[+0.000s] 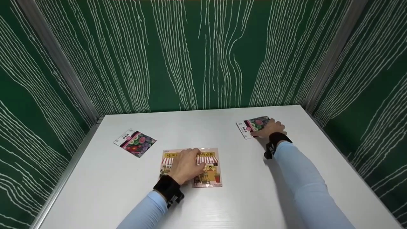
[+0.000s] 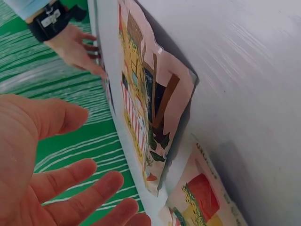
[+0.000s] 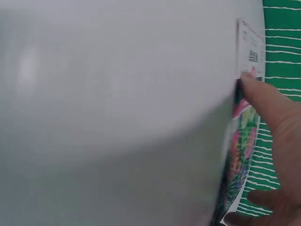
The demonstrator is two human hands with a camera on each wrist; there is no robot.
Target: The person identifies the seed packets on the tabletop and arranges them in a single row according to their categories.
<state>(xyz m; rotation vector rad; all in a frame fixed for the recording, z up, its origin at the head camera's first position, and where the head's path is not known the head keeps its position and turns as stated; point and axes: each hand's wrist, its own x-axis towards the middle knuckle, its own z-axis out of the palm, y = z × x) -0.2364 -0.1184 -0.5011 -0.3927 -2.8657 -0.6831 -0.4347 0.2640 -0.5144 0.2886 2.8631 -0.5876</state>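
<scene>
Two pink seed packets with a striped shop awning print lie side by side near the middle of the table; the right-hand one (image 1: pixel 208 173) shows more fully. My left hand (image 1: pixel 187 163) hovers over them with loosely bent fingers, apart from the packets in the left wrist view. At the back right lies a flower-print seed packet (image 1: pixel 246 127). My right hand (image 1: pixel 270 128) is over its right part, thumb (image 3: pixel 256 92) against the near edge, fingers spread toward the other end. My palm covers part of its picture.
A second flower-print seed packet (image 1: pixel 136 143) lies turned at an angle on the left of the white table (image 1: pixel 241 197). Green walls with white wavy lines (image 1: pixel 210 63) rise behind the table and at both sides.
</scene>
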